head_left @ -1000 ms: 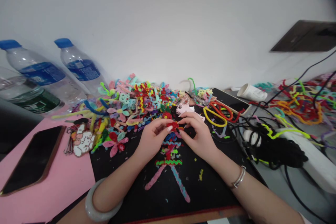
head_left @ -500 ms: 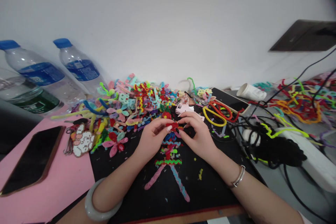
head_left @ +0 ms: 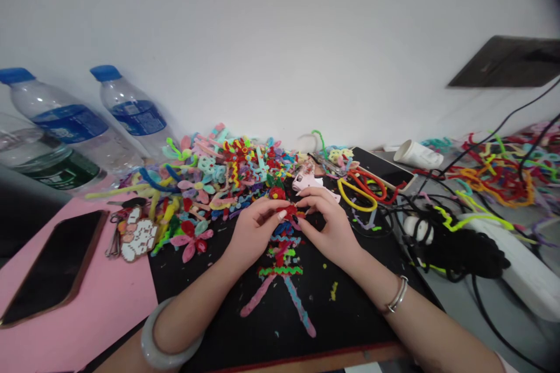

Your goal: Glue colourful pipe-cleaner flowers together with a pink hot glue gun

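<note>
Between my two hands is a small red pipe-cleaner piece (head_left: 286, 211), partly hidden by fingers. My left hand (head_left: 258, 226) pinches its left side between thumb and forefinger. My right hand (head_left: 326, 221) curves round from the right, its thumb and forefinger closed at the piece's right edge. Just below on the black mat lies a flat stick-like figure of colourful pipe cleaners, with a green zigzag strip (head_left: 280, 271), a pink leg (head_left: 257, 297) and a blue-and-pink leg (head_left: 300, 306). A red flower with a yellow centre (head_left: 276, 193) sits right behind my fingers.
Piled pipe-cleaner flowers (head_left: 205, 172) stretch along the wall. Plastic bottles (head_left: 137, 116) and a dark phone (head_left: 52, 265) are at left. At right are a second phone (head_left: 385, 169), a paper cup (head_left: 419, 154), tangled cables and a white power strip (head_left: 520, 268). A pink glue gun (head_left: 312, 182) lies behind my hands.
Almost nothing differs. Both hands stay at the red piece, with only a very slight shift of the right fingers and of the view.
</note>
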### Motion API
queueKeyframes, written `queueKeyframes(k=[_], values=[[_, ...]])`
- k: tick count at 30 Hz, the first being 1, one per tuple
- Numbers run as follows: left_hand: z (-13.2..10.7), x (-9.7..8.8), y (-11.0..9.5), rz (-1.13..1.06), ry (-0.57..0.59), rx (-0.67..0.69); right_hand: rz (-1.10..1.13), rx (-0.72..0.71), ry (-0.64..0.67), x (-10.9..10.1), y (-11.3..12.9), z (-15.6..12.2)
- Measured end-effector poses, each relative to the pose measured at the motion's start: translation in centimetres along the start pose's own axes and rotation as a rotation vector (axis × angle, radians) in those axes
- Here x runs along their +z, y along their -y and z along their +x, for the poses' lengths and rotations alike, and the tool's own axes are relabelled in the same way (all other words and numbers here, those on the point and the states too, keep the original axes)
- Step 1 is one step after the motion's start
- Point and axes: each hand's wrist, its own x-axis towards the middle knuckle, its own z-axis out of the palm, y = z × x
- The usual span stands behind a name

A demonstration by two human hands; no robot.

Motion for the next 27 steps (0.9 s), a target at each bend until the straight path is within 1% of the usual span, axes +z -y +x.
queueKeyframes(k=[27], values=[[-0.05,0.00,-0.06,-0.023,-0.005,-0.049,-0.030,0.002,0.016,-0.13,0.03,0.04]])
